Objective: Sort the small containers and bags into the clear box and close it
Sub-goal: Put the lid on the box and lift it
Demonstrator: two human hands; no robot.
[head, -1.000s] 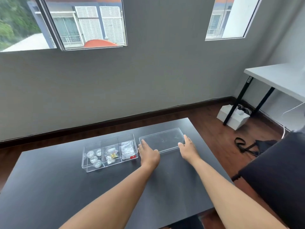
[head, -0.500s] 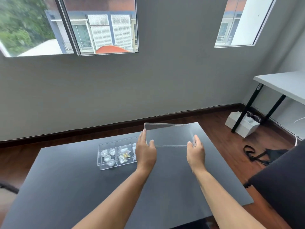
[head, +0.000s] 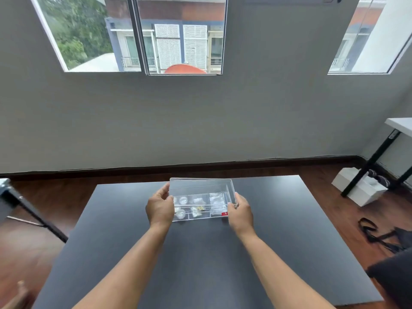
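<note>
The clear box [head: 200,216] stands on the dark table [head: 200,264], divided into compartments. Inside lie small round containers [head: 183,200] on the left, a bag with yellow bits [head: 199,208] in the middle and clear bags [head: 217,200] on the right. The clear lid [head: 200,186] hovers over the box, tilted with its far edge raised. My left hand [head: 160,208] grips the lid's left end and my right hand [head: 240,211] grips its right end. A red sticker [head: 224,213] marks the box's near right corner.
A white desk with black legs [head: 376,161] stands at the right, with a white box [head: 359,188] on the floor under it. A black strap and bag [head: 379,235] lie on the wooden floor. A dark stand leg [head: 33,215] is at the left.
Both hands took the lid off the table to the right of the box, lifted it and carried it left over the box. The camera view has also shifted.
</note>
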